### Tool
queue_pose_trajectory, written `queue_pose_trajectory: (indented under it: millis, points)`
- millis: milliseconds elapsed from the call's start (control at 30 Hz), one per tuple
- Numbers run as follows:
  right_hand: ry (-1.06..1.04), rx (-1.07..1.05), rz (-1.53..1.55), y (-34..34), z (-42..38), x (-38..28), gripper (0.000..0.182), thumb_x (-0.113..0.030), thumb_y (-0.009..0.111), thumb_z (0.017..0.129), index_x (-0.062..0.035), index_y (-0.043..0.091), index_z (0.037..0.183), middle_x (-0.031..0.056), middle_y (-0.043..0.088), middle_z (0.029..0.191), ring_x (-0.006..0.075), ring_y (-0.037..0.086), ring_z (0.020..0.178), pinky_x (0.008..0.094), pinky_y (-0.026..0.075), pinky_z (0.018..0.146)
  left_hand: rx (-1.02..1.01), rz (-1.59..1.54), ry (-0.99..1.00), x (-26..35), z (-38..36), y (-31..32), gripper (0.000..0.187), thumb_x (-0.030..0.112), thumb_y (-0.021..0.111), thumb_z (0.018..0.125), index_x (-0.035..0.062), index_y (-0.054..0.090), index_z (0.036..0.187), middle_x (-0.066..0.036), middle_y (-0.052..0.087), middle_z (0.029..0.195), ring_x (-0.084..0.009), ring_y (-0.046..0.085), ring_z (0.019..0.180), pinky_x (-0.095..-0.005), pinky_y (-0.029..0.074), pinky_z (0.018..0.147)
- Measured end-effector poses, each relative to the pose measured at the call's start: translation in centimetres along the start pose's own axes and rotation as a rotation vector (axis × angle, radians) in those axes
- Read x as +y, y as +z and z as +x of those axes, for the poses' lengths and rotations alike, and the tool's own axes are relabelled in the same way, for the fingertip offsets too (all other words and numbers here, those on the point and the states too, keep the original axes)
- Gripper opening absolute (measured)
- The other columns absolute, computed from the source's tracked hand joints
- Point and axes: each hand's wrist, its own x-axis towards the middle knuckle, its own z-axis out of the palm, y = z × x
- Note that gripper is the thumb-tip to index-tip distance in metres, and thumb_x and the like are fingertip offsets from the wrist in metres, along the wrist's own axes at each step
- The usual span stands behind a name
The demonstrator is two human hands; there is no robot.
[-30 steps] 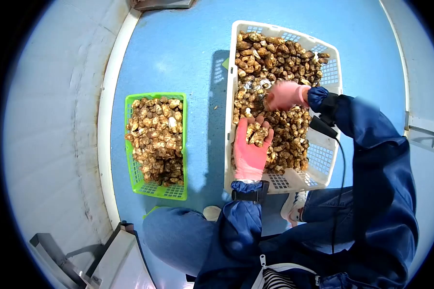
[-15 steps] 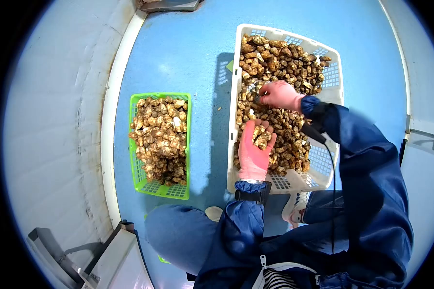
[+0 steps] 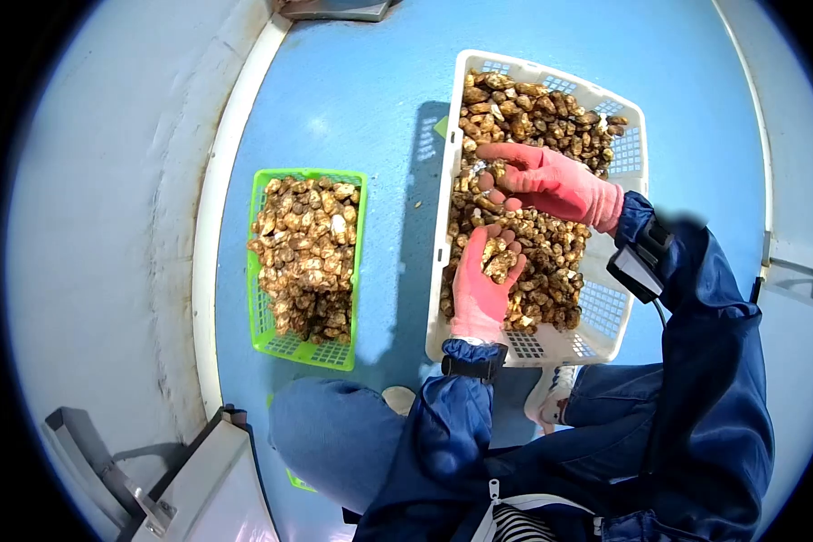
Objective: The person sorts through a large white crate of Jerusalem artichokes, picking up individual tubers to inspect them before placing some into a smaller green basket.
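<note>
My left hand (image 3: 481,294), in a pink glove, is cupped palm up over the front part of the white crate (image 3: 444,226). Several lumpy brown-and-cream pieces (image 3: 498,262), like small tubers or mushrooms, lie in its curled fingers. Just beyond it, my right hand (image 3: 551,183), also gloved in pink, hovers over the pile (image 3: 551,239) with fingers apart. Lumpy pieces show behind and between those fingers, and none is plainly gripped. Part of the pile is hidden beneath both hands.
A smaller green basket (image 3: 359,271) heaped with similar pieces stands left of the crate on the blue floor (image 3: 393,181). My bent knee (image 3: 334,443) is near its front end. A pale wall (image 3: 144,208) rises at the left. A dark device (image 3: 637,271) hangs at my right wrist.
My right hand has lifted and spread its fingers, after being lower with fingertips closed in the pile. My left hand stays cupped around its pieces. The view has shifted slightly.
</note>
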Motion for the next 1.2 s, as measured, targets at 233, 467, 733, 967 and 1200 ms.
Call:
queue_pose_trajectory:
  millis: [233, 467, 733, 967, 1200]
  points:
    - [0.023, 0.061, -0.118, 0.4, 0.1, -0.1, 0.051, -0.010, 0.057, 0.088, 0.0063, 0.039, 0.133, 0.0075, 0.058, 0.091, 0.0139, 0.054, 0.080, 0.0235, 0.043, 0.068, -0.106, -0.051, 0.113, 2.2, -0.9, 0.8, 0.026, 0.030, 0.048, 0.096, 0.0072, 0.057, 0.103, -0.009, 0.062, 0.095, -0.0220, 0.060, 0.089, -0.0365, 0.050, 0.076]
    - [0.109, 0.132, -0.295, 2.3, 0.7, -0.2, 0.041, -0.008, 0.055, 0.088, 0.0082, 0.047, 0.125, 0.0108, 0.062, 0.089, 0.0131, 0.058, 0.072, 0.0232, 0.045, 0.062, -0.141, -0.730, 0.578, 8.8, -2.1, -1.9, 0.028, 0.030, 0.059, 0.090, 0.0063, 0.058, 0.105, -0.008, 0.062, 0.101, -0.0214, 0.062, 0.086, -0.0353, 0.053, 0.076]
    - [-0.019, 0.072, -0.324, 2.7, 2.9, -1.4, 0.058, -0.025, 0.063, 0.089, -0.0015, 0.040, 0.137, 0.0034, 0.060, 0.099, 0.0093, 0.053, 0.084, 0.0241, 0.045, 0.075, -0.036, -0.699, 0.785, 13.2, -4.3, -9.3, 0.044, 0.024, 0.056, 0.090, 0.0078, 0.047, 0.130, -0.008, 0.053, 0.129, -0.0190, 0.055, 0.112, -0.0360, 0.056, 0.087]
    - [-0.020, 0.106, -0.359, 2.3, 2.6, -1.9, 0.047, -0.012, 0.056, 0.091, 0.0024, 0.043, 0.134, 0.0071, 0.063, 0.096, 0.0092, 0.055, 0.074, 0.0226, 0.047, 0.067, 0.058, -0.296, 1.008, 12.3, -3.4, -9.1, 0.043, 0.027, 0.066, 0.083, 0.0100, 0.054, 0.121, -0.003, 0.062, 0.113, -0.0167, 0.058, 0.104, -0.0381, 0.055, 0.081]
    - [0.031, 0.189, -0.430, 1.4, 0.8, -2.5, 0.042, -0.004, 0.045, 0.088, 0.0013, 0.049, 0.130, 0.0074, 0.065, 0.088, 0.0096, 0.060, 0.069, 0.0206, 0.048, 0.062, -0.298, -0.397, 0.999, 11.0, -3.1, -5.2, 0.017, 0.017, 0.048, 0.094, 0.0077, 0.043, 0.081, 0.003, 0.039, 0.074, -0.0094, 0.042, 0.068, -0.0212, 0.041, 0.066]
